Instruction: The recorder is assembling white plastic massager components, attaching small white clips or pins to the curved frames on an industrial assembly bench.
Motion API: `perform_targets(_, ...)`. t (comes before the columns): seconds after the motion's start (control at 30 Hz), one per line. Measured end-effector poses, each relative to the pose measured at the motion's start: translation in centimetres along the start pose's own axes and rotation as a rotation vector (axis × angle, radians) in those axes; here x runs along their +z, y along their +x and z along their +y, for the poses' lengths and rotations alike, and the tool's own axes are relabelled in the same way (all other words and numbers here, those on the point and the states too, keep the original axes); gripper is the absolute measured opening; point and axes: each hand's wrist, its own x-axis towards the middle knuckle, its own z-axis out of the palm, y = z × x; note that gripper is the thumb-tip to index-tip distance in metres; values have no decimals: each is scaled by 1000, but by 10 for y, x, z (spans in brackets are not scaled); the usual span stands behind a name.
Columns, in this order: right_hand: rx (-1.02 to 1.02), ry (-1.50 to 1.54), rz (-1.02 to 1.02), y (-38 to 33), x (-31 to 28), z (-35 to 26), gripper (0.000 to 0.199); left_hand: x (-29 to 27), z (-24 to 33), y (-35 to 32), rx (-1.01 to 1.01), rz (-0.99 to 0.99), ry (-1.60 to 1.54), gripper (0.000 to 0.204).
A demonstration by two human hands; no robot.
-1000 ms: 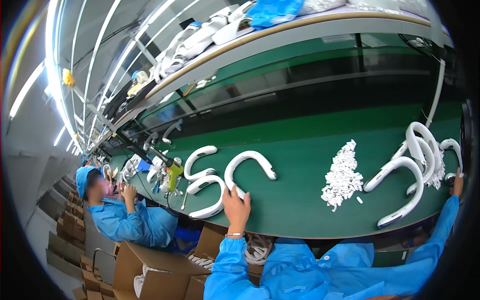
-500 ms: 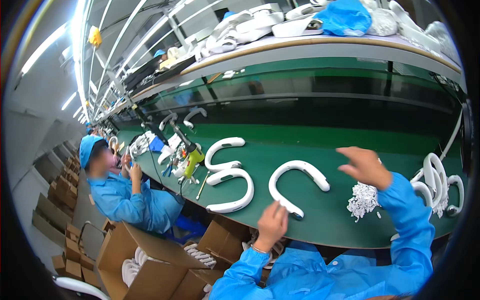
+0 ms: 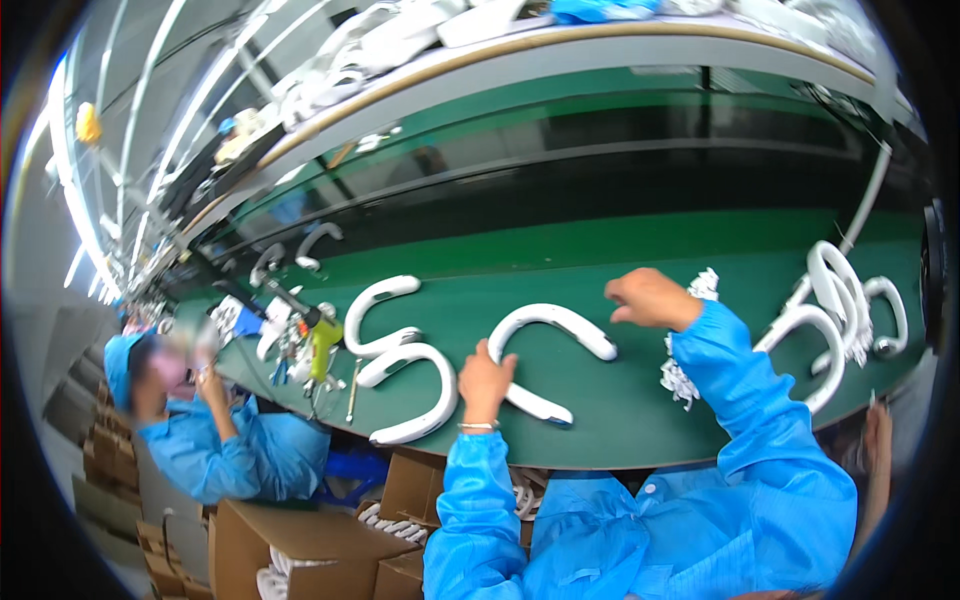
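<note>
A white C-shaped neckband device [image 3: 555,316] lies on the green worktop before me. My left hand [image 3: 485,385] is closed around its left bend, thumb on the inner side. My right hand [image 3: 648,299] hovers past the device's upper right end, fingers bent together; whatever they may pinch is too small to make out. Beneath and beside my right forearm are small white parts [image 3: 679,383], partly covered by the sleeve. To the left, two similar neckbands, one far [image 3: 362,312] and one near [image 3: 446,393], rest close together.
A yellow-green power tool [image 3: 323,345] and a thin screwdriver [image 3: 353,390] are at left, near a co-worker [image 3: 235,440] in blue. More white neckbands [image 3: 822,335] cluster at right. Cardboard boxes [image 3: 300,535] stand below the edge. A loaded shelf [image 3: 560,40] spans the back; another person's arm [image 3: 877,440] shows at right.
My left hand has moved from the device's lower end to its left bend and taken hold. My right hand has come nearer the device, its fingers drawn in. The view has shifted.
</note>
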Motion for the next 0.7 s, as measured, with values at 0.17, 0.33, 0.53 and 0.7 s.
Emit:
perform_targets(0.17, 144, -169, -56, -116, 41, 4, 21, 10, -5, 36, 149, -65, -4, 29)
perform_targets(0.33, 261, -190, 194, -151, 84, 15, 16, 36, 22, 8, 55, -107, -646, 26)
perform_targets(0.53, 232, 66, 531, -154, 76, 29, 8, 28, 68, -41, -189, -431, -1458, 20)
perform_targets(0.7, 464, 1219, 434, -150, 46, 2, 9, 12, 110, -72, -142, -729, -1567, 32)
